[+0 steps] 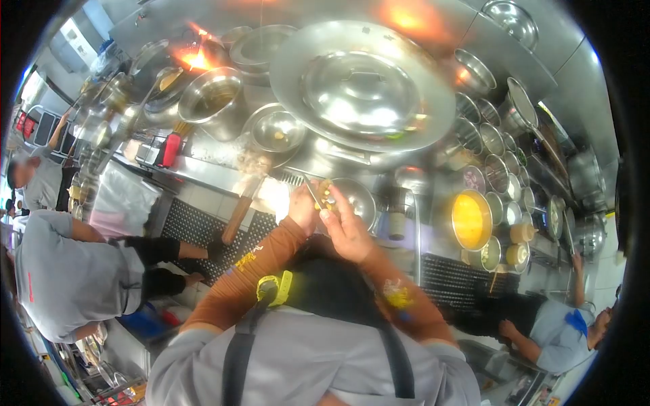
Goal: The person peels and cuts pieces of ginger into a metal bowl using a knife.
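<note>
Near the middle of the view, my left hand is closed around a knife whose blade points up and away. Beside it my right hand has its fingers bent around a small brownish piece of food, with the thumb under it. The blade touches or nearly touches the food's left side. Just right of the food, partly behind my right hand, is a metal bowl. A large round metal lid lies beyond my hands.
Flames rise at the back left near a metal pot. A bowl of yellow liquid stands right among several small bowls. One person bends at the left; another is at the lower right.
</note>
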Motion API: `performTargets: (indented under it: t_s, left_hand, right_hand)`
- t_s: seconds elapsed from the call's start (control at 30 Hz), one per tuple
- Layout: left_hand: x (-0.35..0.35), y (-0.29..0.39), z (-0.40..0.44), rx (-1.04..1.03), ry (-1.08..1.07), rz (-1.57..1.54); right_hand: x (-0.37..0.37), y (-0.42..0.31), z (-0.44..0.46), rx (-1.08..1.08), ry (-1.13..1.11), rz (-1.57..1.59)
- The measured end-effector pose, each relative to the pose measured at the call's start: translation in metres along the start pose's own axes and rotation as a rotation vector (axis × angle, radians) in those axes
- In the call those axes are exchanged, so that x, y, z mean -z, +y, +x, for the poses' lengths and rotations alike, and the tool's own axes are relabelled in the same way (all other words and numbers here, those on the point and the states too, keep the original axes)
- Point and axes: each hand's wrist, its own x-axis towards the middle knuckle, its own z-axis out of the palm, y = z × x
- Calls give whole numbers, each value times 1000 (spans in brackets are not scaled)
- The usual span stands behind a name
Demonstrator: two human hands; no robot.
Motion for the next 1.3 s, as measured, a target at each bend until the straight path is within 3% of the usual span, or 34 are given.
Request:
performTargets:
  t_s: [0.1, 0.17, 0.5, 0.57, 0.8, 0.9, 1.13, 1.3]
  left_hand:
    - [-3, 7, -10, -77, -55, 169]
    - [2, 2, -9, -73, -43, 131]
    - [-14, 7, -15, 106, 90, -60]
    - [-5, 8, -12, 145, 20, -41]
    - [-10, 11, -17, 212, -11, 27]
    - [16, 1, 1, 283, -198, 12]
    - [0, 10, -9, 332, -75, -7]
    - [13, -3, -4, 283, -119, -10]
  right_hand:
    - [-2, 2, 0, 33, 3, -48]
    - [-6, 6, 1, 100, 43, -61]
    - [-2, 15, 4, -26, -27, -4]
    - [-2, 24, 4, -100, -97, 157]
    - [1, 33, 4, -69, -74, 133]
    - [0, 39, 3, -90, -103, 204]
    - [0, 36, 3, 15, -74, 8]
    - [0, 38, 3, 0, -86, 83]
